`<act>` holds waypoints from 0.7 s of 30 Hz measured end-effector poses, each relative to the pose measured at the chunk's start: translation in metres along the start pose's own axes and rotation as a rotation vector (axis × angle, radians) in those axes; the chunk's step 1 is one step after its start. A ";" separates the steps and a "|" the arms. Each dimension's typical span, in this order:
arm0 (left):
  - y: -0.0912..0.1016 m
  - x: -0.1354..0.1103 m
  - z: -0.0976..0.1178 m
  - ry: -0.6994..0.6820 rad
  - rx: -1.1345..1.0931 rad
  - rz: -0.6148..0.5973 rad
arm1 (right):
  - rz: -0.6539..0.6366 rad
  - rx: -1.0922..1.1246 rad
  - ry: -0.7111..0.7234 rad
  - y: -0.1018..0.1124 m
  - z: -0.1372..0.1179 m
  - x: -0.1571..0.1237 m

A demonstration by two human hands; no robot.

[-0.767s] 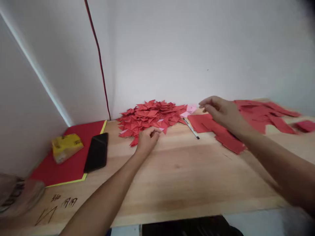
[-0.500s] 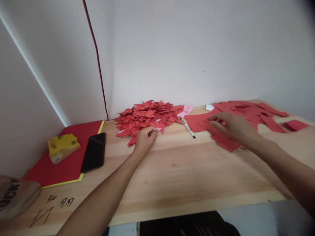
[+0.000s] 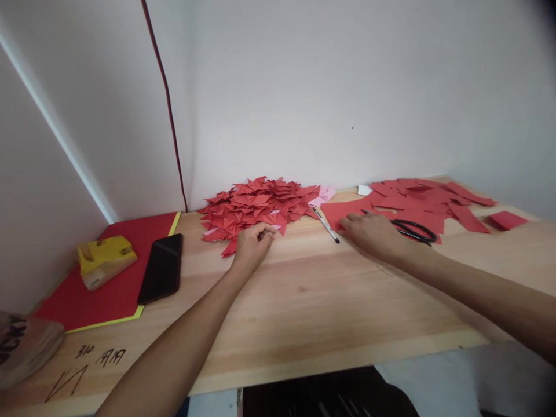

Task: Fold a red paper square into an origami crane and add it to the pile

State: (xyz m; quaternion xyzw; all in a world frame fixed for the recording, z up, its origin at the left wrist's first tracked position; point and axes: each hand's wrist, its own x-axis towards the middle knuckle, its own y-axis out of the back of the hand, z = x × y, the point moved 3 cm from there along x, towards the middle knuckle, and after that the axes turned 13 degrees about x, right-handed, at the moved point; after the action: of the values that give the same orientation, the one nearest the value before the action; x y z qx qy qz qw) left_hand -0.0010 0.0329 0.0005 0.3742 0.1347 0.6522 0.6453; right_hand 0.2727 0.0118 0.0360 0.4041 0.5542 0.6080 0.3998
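Curling just beside the folded-paper heap [image 3: 260, 200] along the table's [image 3: 304, 313] back edge is the left hand [image 3: 252, 246]; the right hand [image 3: 373, 233] bends over red sheets [image 3: 408, 200] by black-handled scissors [image 3: 412, 234]. From here I can't tell whether either's fingers close on anything.

On the table [image 3: 299, 324], a packet [image 3: 106, 263] lay on a sheet [image 3: 95, 307] at the left with a phone [image 3: 160, 269] over the sheet's right edge, while farther right, before the wall [image 3: 278, 87], came a paper heap [image 3: 260, 205], then a pen [image 3: 325, 224], then paper pieces [image 3: 408, 200] with scissors [image 3: 417, 225] on them.
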 end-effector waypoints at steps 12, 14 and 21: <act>0.000 0.000 0.003 -0.007 0.012 0.006 | -0.042 0.007 -0.057 0.000 0.010 -0.003; 0.001 0.000 0.003 -0.011 0.009 0.003 | -0.020 0.051 -0.090 0.001 0.013 -0.004; 0.003 -0.001 0.008 0.012 0.012 -0.011 | 0.221 0.324 -0.263 0.026 0.033 -0.009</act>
State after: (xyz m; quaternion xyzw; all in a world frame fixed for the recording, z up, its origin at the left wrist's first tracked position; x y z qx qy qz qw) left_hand 0.0022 0.0290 0.0074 0.3734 0.1446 0.6500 0.6459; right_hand 0.3058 0.0128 0.0634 0.5969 0.5401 0.4933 0.3296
